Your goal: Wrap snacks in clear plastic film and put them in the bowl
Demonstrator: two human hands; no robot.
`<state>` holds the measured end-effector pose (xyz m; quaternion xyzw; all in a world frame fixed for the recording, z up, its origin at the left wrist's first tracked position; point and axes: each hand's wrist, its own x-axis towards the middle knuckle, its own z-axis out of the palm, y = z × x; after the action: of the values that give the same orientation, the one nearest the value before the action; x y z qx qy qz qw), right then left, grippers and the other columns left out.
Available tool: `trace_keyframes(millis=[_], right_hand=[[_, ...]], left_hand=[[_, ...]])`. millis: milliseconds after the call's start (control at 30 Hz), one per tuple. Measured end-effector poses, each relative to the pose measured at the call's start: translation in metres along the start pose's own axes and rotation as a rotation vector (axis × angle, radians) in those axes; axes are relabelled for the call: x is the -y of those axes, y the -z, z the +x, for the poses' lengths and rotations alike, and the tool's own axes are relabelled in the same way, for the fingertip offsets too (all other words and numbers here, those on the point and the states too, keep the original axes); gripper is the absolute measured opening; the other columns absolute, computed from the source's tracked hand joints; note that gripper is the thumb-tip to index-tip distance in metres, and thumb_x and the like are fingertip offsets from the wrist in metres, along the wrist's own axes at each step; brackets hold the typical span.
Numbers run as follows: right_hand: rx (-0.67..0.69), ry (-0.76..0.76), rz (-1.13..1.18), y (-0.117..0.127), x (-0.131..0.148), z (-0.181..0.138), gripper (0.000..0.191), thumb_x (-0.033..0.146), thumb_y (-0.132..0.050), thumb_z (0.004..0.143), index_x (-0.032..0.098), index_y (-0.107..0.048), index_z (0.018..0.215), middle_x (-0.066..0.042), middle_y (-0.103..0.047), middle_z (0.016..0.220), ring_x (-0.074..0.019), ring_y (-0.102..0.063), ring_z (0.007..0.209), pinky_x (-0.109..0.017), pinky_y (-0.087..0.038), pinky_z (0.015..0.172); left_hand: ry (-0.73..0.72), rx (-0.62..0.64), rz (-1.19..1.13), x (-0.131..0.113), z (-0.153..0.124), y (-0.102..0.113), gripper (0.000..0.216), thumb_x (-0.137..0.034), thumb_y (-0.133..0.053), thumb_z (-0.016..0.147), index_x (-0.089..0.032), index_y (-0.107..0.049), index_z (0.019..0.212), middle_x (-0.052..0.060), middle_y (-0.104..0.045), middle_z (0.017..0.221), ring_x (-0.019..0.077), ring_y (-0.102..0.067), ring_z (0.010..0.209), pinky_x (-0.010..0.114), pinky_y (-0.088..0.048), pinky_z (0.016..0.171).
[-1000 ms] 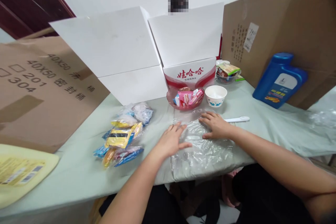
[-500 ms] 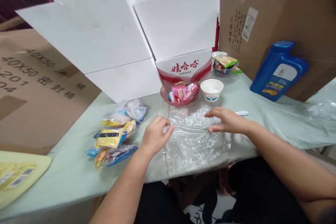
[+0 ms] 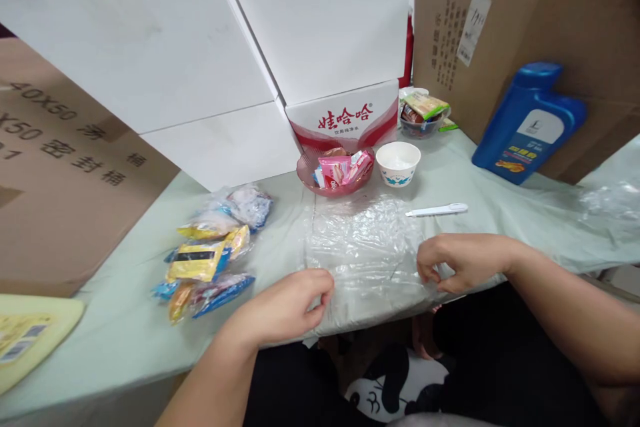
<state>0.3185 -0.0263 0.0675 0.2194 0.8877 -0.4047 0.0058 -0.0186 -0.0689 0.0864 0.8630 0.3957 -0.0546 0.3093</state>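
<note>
A clear, wrinkled plastic bag (image 3: 367, 240) lies flat on the cloth-covered table, its near part reaching the front edge. My left hand (image 3: 293, 303) is at the bag's near left corner, fingers curled and thumb bent in toward them. At the right side of the bag, my right hand (image 3: 457, 260) has its fingertips and thumb drawn together on the plastic. Both hands look closed on the film, though the exact contact is partly hidden. Beyond my right hand lies a slim white utility knife (image 3: 437, 210).
Behind the bag are a pink glass bowl (image 3: 307, 177) of wrapped snacks and a paper cup (image 3: 399, 170). Several snack packets (image 3: 200, 260) lie left. A blue bottle (image 3: 530, 127) leans against a cardboard box (image 3: 505, 20) at right. White box panels (image 3: 320, 33) stand behind.
Both hands have moved toward the table's front edge, the right one also outward. The whole utility knife shows where my right hand was covering part of it. The view has tilted slightly.
</note>
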Motion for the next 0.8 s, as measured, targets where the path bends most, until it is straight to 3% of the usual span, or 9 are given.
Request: trace_keyframes(millis=[100, 200, 267, 367, 433, 500, 600, 700, 800], right_hand=[[0.067, -0.017, 0.208, 0.005, 0.002, -0.003, 0.007, 0.02, -0.064, 0.076, 0.017, -0.057, 0.078, -0.002, -0.068, 0.08, -0.0123, -0.058, 0.069, -0.023, -0.042, 0.063], [0.001, -0.022, 0.392, 0.008, -0.002, 0.002, 0.018, 0.03, -0.064, 0.082, 0.017, -0.052, 0.079, -0.001, -0.066, 0.075, -0.0128, -0.061, 0.068, -0.024, -0.045, 0.063], [-0.135, -0.056, 0.491, 0.01, -0.008, 0.008, 0.022, 0.036, -0.062, 0.085, 0.018, -0.05, 0.084, 0.0, -0.064, 0.075, -0.0138, -0.064, 0.069, -0.026, -0.047, 0.065], [-0.38, -0.128, 0.545, 0.013, -0.017, 0.017, 0.032, 0.049, -0.057, 0.089, 0.017, -0.051, 0.093, -0.002, -0.063, 0.079, -0.0156, -0.067, 0.072, -0.028, -0.049, 0.066], [-0.405, -0.146, 0.56, 0.013, -0.018, 0.021, 0.045, 0.058, -0.05, 0.09, 0.016, -0.052, 0.103, -0.007, -0.066, 0.091, -0.018, -0.068, 0.08, -0.03, -0.05, 0.068], [-0.316, -0.125, 0.561, 0.012, -0.016, 0.023, 0.056, 0.063, -0.05, 0.087, 0.015, -0.051, 0.117, -0.012, -0.066, 0.106, -0.0203, -0.067, 0.09, -0.032, -0.051, 0.073], [-0.216, -0.138, 0.469, 0.007, -0.013, 0.028, 0.065, 0.056, -0.065, 0.08, 0.015, -0.048, 0.127, -0.011, -0.067, 0.108, -0.0199, -0.064, 0.092, -0.031, -0.049, 0.077], [-0.245, -0.249, 0.383, 0.003, -0.015, 0.034, 0.051, 0.041, -0.068, 0.078, 0.014, -0.053, 0.119, -0.003, -0.066, 0.084, -0.0161, -0.063, 0.075, -0.027, -0.047, 0.066], [-0.207, -0.299, 0.299, 0.001, -0.019, 0.035, 0.024, 0.024, -0.061, 0.076, 0.015, -0.06, 0.099, 0.003, -0.059, 0.068, -0.0124, -0.057, 0.062, -0.023, -0.041, 0.057]], left_hand=[[-0.001, 0.078, -0.201, 0.007, -0.006, 0.01, 0.01, -0.014, -0.05, 0.078, -0.02, -0.056, 0.085, 0.001, -0.066, 0.088, 0.0153, -0.06, 0.079, 0.026, -0.046, 0.071], [-0.002, 0.069, -0.488, 0.021, -0.002, 0.016, 0.004, -0.022, -0.054, 0.082, -0.019, -0.054, 0.083, 0.003, -0.069, 0.085, 0.0154, -0.063, 0.077, 0.026, -0.048, 0.069], [0.024, -0.048, -0.632, 0.032, 0.005, 0.018, 0.011, -0.029, -0.057, 0.083, -0.019, -0.052, 0.081, 0.002, -0.067, 0.077, 0.015, -0.063, 0.073, 0.026, -0.049, 0.067], [0.081, -0.345, -0.707, 0.048, 0.019, 0.017, 0.018, -0.034, -0.062, 0.08, -0.019, -0.052, 0.078, -0.002, -0.06, 0.066, 0.013, -0.061, 0.063, 0.026, -0.048, 0.062], [0.122, -0.475, -0.72, 0.055, 0.029, 0.014, 0.021, -0.036, -0.064, 0.076, -0.019, -0.053, 0.077, -0.004, -0.056, 0.063, 0.012, -0.058, 0.057, 0.025, -0.048, 0.058], [0.161, -0.526, -0.715, 0.059, 0.038, 0.01, 0.021, -0.037, -0.064, 0.073, -0.019, -0.053, 0.076, -0.005, -0.055, 0.061, 0.0119, -0.056, 0.054, 0.026, -0.047, 0.055], [0.205, -0.618, -0.601, 0.062, 0.051, 0.004, 0.019, -0.037, -0.06, 0.073, -0.019, -0.055, 0.076, -0.004, -0.055, 0.058, 0.0121, -0.055, 0.052, 0.025, -0.044, 0.055], [0.278, -0.682, -0.478, 0.066, 0.059, -0.001, 0.016, -0.035, -0.057, 0.074, -0.02, -0.056, 0.076, -0.005, -0.057, 0.053, 0.013, -0.055, 0.052, 0.025, -0.041, 0.056], [0.321, -0.527, -0.465, 0.065, 0.056, -0.003, 0.014, -0.032, -0.06, 0.069, -0.02, -0.057, 0.075, -0.004, -0.06, 0.056, 0.0143, -0.058, 0.054, 0.025, -0.041, 0.055]])
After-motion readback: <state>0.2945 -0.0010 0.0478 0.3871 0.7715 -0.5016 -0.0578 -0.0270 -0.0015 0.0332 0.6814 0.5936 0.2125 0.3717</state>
